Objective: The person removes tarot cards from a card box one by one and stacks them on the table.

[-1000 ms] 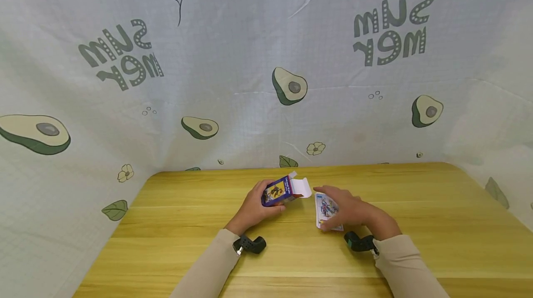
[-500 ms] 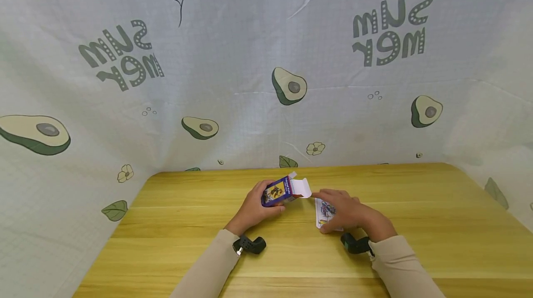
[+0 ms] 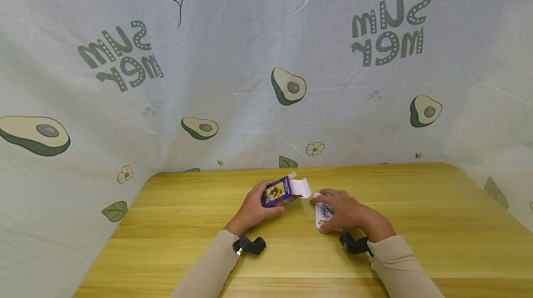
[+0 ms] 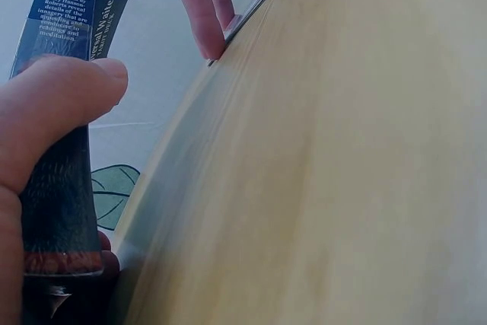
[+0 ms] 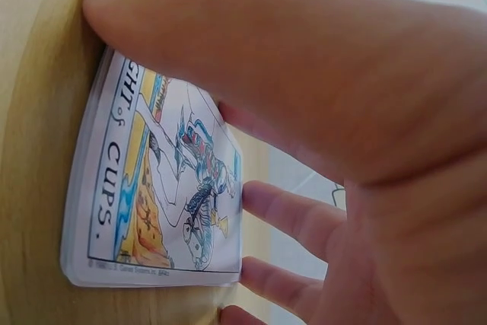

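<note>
At four o'clock from the card box [image 3: 275,192]: card deck [image 3: 324,214], face up on the wooden table [image 3: 195,228], grasped by its edges in the right hand [image 3: 347,210]. Box gripped in the left hand [image 3: 255,205]. Apparently done: flap [image 3: 301,188] opened; left: deck unlifted, box unclosed.

A purple card box [image 3: 276,192] with its white flap [image 3: 301,188] open was held by the left hand [image 3: 255,206]. Picture cards [image 3: 323,214] on the wooden table [image 3: 191,224] were partly covered by the right hand [image 3: 346,211]. Avocados [image 3: 288,86] were printed on the white cloth [image 3: 237,48].
</note>
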`<action>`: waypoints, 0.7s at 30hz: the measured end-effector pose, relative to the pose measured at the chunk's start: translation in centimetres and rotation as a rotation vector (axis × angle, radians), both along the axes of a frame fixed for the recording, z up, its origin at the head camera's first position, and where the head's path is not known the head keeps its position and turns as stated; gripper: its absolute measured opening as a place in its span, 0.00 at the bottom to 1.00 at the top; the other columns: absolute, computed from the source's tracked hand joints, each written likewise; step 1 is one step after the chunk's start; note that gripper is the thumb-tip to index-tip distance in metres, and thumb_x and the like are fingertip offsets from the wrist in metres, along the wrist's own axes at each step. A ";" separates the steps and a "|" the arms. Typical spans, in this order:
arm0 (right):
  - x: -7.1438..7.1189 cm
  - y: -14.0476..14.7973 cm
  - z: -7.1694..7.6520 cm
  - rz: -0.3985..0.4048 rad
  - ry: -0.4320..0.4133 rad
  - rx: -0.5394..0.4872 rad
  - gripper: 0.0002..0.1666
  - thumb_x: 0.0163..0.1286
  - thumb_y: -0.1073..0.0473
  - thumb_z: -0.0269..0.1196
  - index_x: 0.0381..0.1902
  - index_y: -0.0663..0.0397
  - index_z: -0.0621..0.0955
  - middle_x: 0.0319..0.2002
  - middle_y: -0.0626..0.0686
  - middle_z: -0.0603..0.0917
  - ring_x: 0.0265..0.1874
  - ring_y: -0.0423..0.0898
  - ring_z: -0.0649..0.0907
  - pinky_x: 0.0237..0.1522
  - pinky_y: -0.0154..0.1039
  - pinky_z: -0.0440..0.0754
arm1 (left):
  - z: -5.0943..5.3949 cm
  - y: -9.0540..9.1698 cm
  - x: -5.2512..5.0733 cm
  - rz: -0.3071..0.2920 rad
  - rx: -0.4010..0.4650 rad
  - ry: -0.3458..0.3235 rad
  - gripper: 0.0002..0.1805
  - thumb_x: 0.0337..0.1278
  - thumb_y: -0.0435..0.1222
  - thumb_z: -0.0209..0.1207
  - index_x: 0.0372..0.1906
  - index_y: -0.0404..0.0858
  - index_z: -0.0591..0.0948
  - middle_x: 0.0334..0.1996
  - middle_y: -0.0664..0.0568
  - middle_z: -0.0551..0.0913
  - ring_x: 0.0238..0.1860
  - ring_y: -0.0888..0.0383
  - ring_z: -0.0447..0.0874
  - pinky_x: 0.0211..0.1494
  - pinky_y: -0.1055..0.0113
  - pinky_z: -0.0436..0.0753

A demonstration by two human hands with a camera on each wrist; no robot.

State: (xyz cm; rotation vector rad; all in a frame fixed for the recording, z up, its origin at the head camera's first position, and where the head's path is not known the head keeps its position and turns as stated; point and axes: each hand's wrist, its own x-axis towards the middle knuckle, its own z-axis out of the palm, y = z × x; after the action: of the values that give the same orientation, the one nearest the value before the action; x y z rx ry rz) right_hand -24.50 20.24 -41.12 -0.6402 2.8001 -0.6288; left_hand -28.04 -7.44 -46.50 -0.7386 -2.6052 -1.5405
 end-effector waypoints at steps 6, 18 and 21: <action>-0.1 -0.1 -0.2 -0.035 -0.039 -0.019 0.39 0.46 0.45 0.76 0.57 0.44 0.78 0.67 0.62 0.66 0.61 0.65 0.64 0.56 0.68 0.62 | 0.0 0.0 0.0 0.004 -0.010 0.000 0.40 0.47 0.49 0.71 0.65 0.45 0.68 0.54 0.53 0.73 0.48 0.57 0.72 0.52 0.60 0.73; -0.1 -0.2 -0.2 -0.061 -0.055 -0.039 0.39 0.45 0.47 0.77 0.57 0.46 0.78 0.67 0.62 0.65 0.61 0.64 0.64 0.56 0.68 0.64 | -0.1 0.0 -0.2 0.004 -0.011 0.011 0.40 0.46 0.50 0.71 0.65 0.45 0.68 0.54 0.53 0.73 0.48 0.57 0.72 0.52 0.60 0.73; -0.1 -0.3 -0.2 -0.063 -0.055 -0.038 0.39 0.45 0.47 0.77 0.57 0.46 0.78 0.67 0.62 0.65 0.61 0.64 0.64 0.56 0.68 0.64 | -0.1 0.0 -0.2 0.007 -0.015 0.010 0.40 0.46 0.50 0.71 0.65 0.46 0.68 0.54 0.53 0.73 0.48 0.57 0.72 0.52 0.60 0.73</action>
State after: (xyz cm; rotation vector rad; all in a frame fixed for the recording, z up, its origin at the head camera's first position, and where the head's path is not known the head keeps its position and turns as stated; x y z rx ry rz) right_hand -24.63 19.95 -41.31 -0.5354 2.7722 -0.7024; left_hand -28.22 -7.43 -46.61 -0.7361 -2.6122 -1.5127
